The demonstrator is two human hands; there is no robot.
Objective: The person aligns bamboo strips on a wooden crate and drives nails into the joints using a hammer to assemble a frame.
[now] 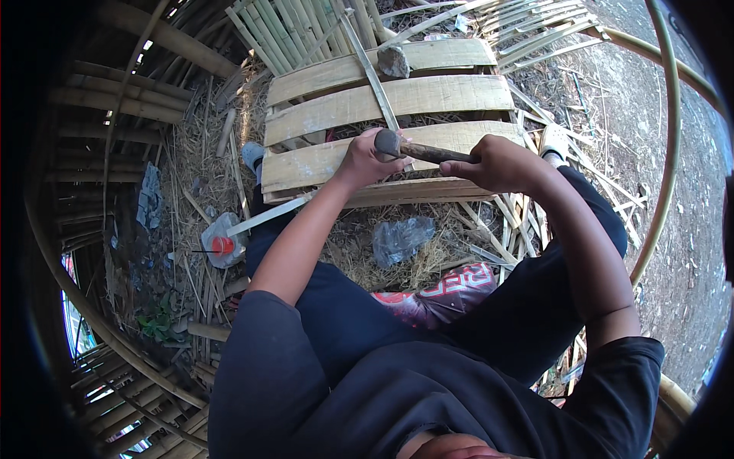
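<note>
My right hand (pixel 498 163) grips the dark wooden handle of a hammer (pixel 417 149), whose grey metal head sits just above a wide bamboo slat (pixel 321 162). My left hand (pixel 365 162) rests on that slat right beside the hammer head, fingers pinched together; whether it holds a nail I cannot tell. Several split bamboo slats (pixel 397 98) lie side by side, crossed by a thin bamboo strip (pixel 372 75) that runs away from me. I sit with my knees in dark trousers on either side of the work.
A grey stone (pixel 394 61) lies on the far slat. A plastic bag with a red cap (pixel 222 245) and a crumpled clear bag (pixel 401 239) lie on the straw. A bent bamboo pole (pixel 669 153) arcs at the right; woven bamboo panels (pixel 122 107) stand at the left.
</note>
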